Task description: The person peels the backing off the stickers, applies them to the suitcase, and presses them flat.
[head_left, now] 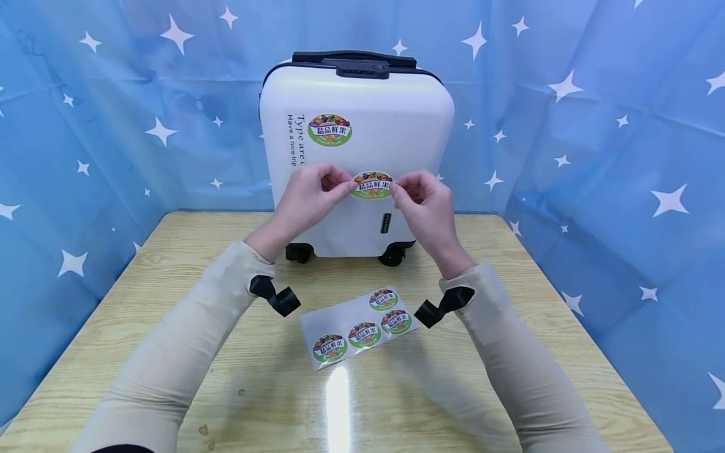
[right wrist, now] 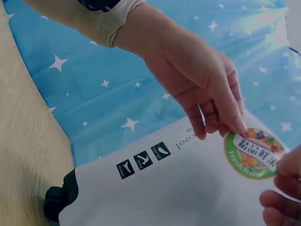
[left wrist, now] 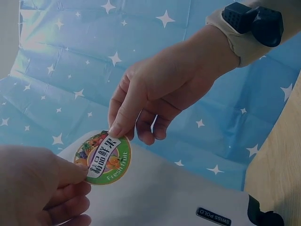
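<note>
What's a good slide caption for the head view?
Both hands pinch a fruit sticker in front of a white suitcase, with a sticker sheet on the table.

Clad in close-fitting, cream-beige long sleeves (head_left: 170, 358), finely creased well behind the cuffs (head_left: 253, 257). Fitted just behind the cuffs with black wrist cameras (head_left: 286, 302), angular and bent in the head view, blocky with a rounded part in the left wrist view. Ungloved beyond the cuffs, at left hand (head_left: 310, 194) and right hand (head_left: 428, 211) alike.

Forearms (head_left: 184, 343) forward and inward, left fingers (head_left: 343, 190) and right fingers (head_left: 401, 196) both in pinches.
</note>
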The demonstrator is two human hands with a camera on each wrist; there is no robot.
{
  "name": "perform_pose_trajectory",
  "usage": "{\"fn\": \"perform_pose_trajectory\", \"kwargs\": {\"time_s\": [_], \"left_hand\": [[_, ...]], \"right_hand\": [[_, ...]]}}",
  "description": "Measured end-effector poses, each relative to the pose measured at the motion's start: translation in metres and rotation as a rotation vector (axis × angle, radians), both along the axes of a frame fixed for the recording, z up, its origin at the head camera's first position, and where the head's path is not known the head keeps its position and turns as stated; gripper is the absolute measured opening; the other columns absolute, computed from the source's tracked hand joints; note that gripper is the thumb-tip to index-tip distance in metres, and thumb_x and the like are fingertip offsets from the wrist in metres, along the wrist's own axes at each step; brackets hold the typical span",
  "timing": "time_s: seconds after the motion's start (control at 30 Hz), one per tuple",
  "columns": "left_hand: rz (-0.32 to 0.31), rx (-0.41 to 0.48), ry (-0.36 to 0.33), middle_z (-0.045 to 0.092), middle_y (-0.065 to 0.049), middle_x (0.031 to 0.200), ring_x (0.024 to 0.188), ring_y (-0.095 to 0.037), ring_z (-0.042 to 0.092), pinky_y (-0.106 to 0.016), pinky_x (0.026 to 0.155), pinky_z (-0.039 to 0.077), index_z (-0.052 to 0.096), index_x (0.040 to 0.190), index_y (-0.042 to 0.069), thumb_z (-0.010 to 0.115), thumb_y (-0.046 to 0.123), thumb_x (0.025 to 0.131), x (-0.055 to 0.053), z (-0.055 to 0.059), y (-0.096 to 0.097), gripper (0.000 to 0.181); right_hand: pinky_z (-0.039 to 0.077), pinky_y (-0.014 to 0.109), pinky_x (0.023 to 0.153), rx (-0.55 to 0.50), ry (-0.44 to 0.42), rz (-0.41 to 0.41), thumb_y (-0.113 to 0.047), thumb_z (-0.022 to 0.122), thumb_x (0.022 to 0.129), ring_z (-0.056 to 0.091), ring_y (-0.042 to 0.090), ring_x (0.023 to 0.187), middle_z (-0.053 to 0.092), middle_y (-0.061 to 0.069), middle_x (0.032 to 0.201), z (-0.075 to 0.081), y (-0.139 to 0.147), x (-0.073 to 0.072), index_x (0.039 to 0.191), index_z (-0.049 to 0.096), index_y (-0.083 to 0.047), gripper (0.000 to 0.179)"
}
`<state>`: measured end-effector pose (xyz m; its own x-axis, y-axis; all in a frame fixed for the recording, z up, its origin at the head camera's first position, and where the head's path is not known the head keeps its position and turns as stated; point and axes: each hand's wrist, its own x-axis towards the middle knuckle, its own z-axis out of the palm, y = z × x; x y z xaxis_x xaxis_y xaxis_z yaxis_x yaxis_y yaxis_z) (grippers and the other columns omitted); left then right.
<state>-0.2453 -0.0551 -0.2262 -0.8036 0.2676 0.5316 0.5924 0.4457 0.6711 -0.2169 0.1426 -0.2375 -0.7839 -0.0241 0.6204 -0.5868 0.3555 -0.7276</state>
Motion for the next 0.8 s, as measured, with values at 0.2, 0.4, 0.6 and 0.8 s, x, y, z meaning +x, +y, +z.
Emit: {"fn": "perform_pose_trajectory", "kwargs": {"time_s": [0.2,0.4,0.6,0.8], "left_hand": [[0.021,-0.003,-0.017,0.065,-0.008,0.087,0.072,-0.019,0.053,-0.024,0.064,0.043,0.065,0.093,0.002,0.067,0.019,0.087,-0.002,0.007,0.001,0.018],[0.036,0.006,0.001,0.065,-0.008,0.087,0.073,-0.019,0.053,-0.024,0.065,0.044,0.066,0.093,0.002,0.066,0.019,0.087,-0.004,0.013,0.002,0.018],[0.065,0.002,0.023,0.065,-0.008,0.088,0.073,-0.017,0.055,-0.024,0.066,0.045,0.065,0.093,0.001,0.066,0.018,0.087,-0.006,0.018,0.004,0.018],[0.100,0.003,0.042,0.064,-0.008,0.089,0.075,-0.016,0.054,-0.023,0.068,0.045,0.064,0.095,0.001,0.065,0.018,0.088,-0.008,0.024,0.007,0.018]], "right_hand": [[0.040,0.021,0.056,0.005,0.007,-0.014,-0.012,0.061,0.090,0.054,0.019,0.067,0.060,0.012,0.080,0.002,0.002,-0.011,0.095,0.060,0.002,0.015],[0.040,0.022,0.056,-0.011,0.003,-0.017,-0.009,0.060,0.090,0.055,0.022,0.068,0.060,0.013,0.080,0.009,0.000,-0.009,0.095,0.060,0.004,0.014],[0.041,0.022,0.058,-0.011,0.013,-0.030,-0.006,0.059,0.090,0.055,0.022,0.068,0.059,0.012,0.080,0.023,-0.007,0.001,0.094,0.059,0.006,0.013],[0.042,0.021,0.058,-0.033,0.016,-0.049,-0.006,0.060,0.089,0.056,0.021,0.067,0.059,0.011,0.082,0.028,-0.009,-0.003,0.094,0.060,0.006,0.012]]}}
